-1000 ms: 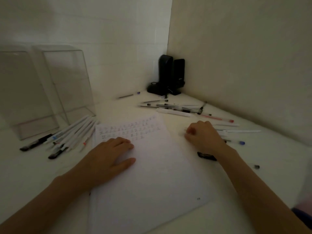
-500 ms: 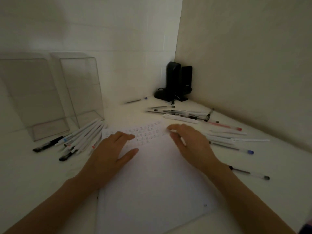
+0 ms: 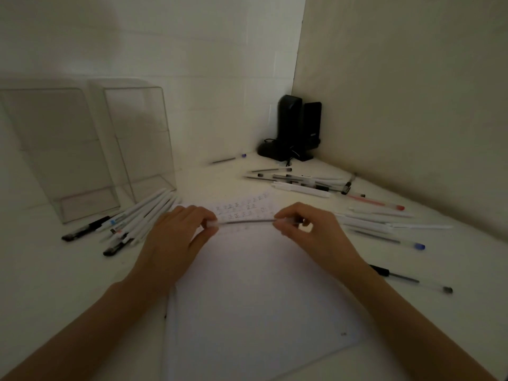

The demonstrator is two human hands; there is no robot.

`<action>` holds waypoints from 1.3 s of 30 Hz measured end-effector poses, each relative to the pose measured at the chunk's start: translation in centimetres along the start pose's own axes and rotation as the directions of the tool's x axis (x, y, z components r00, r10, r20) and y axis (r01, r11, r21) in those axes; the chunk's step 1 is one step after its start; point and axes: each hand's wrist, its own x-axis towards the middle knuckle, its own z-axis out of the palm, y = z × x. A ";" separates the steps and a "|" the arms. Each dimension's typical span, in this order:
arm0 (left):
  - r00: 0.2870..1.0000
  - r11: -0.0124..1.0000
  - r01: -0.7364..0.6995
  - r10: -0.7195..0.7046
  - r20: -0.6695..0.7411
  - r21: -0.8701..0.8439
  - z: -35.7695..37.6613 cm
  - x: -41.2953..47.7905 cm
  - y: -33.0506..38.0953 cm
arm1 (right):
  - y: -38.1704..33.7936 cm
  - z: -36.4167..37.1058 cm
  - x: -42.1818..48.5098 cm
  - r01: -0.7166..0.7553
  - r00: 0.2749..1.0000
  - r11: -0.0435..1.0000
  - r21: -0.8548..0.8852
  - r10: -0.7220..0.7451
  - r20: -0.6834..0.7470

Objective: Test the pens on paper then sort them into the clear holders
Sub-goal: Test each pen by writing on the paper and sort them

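A thin clear pen (image 3: 246,221) lies level in the air just above the white paper (image 3: 255,292). My left hand (image 3: 176,240) pinches its left end, which looks like the cap. My right hand (image 3: 313,232) grips its right end. Small test marks (image 3: 242,209) cover the paper's far edge. Two clear holders (image 3: 137,141) (image 3: 55,152) stand upright at the back left. A bundle of white pens (image 3: 143,215) lies in front of them. Loose pens (image 3: 302,184) are scattered at the right.
A black device with a cable (image 3: 294,130) stands in the far corner where the two walls meet. A blue-capped pen (image 3: 390,240) and a dark-capped clear pen (image 3: 412,279) lie right of the paper. A lone pen (image 3: 228,160) lies near the back wall.
My right hand picked a pen from the right pile and carried it over the paper. My left hand rose off the sheet and took hold of the pen's left end.
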 end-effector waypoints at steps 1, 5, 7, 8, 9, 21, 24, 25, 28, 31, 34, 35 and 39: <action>1.000 1.000 -0.002 0.002 0.004 -0.015 0.0 0.0 0.1 | -0.1 -0.2 -0.1 -0.052 0.998 0.980 0.194 0.056 -0.017; 0.997 0.993 -0.005 0.014 0.073 -0.116 0.0 -0.4 1.5 | -0.8 0.7 -0.6 -0.158 0.987 0.789 0.594 0.152 0.060; 0.991 0.987 0.046 -0.025 0.132 -0.156 0.1 -0.6 2.4 | -1.2 1.4 -0.7 -0.177 0.984 0.770 0.613 0.149 0.097; 0.986 0.985 0.062 -0.036 0.162 -0.161 0.2 -0.7 2.6 | -1.3 1.6 -0.7 -0.180 0.984 0.759 0.626 0.149 0.102; 0.982 0.987 0.055 -0.026 0.185 -0.153 0.3 -0.7 2.7 | -1.2 1.7 -0.8 -0.181 0.983 0.744 0.643 0.152 0.101; 0.965 0.987 -0.161 0.162 0.205 -0.019 0.3 -1.0 3.9 | -1.1 3.1 -1.4 -0.162 0.972 0.689 0.706 -0.013 0.235; 0.963 0.986 -0.162 0.167 0.211 -0.041 0.0 -1.1 4.2 | -1.2 3.2 -1.3 -0.202 0.969 0.599 0.775 0.005 0.248; 0.963 0.988 -0.139 0.151 0.221 -0.069 0.0 -1.1 4.3 | -1.1 3.2 -1.3 -0.214 0.967 0.575 0.790 0.010 0.254; 0.969 0.991 -0.084 0.105 0.223 -0.104 0.1 -1.1 3.9 | -1.1 3.1 -1.2 -0.223 0.966 0.559 0.799 0.016 0.258; 0.969 0.997 -0.001 0.019 0.246 -0.071 -0.1 -0.7 4.1 | -1.1 2.9 -1.0 -0.229 0.967 0.539 0.811 0.030 0.253; 0.968 0.994 0.109 -0.107 0.226 0.005 -0.8 -0.4 4.0 | -0.8 1.8 -0.8 -0.227 0.973 0.480 0.847 0.069 0.222; 0.972 0.992 0.117 -0.122 0.201 0.035 -1.0 -0.4 3.9 | -0.7 1.3 -0.6 -0.215 0.977 0.473 0.854 0.096 0.193; 0.981 0.993 -0.008 -0.015 0.192 0.122 -0.7 -0.7 3.0 | 0.3 0.0 0.1 -0.163 0.964 0.631 0.759 0.265 -0.014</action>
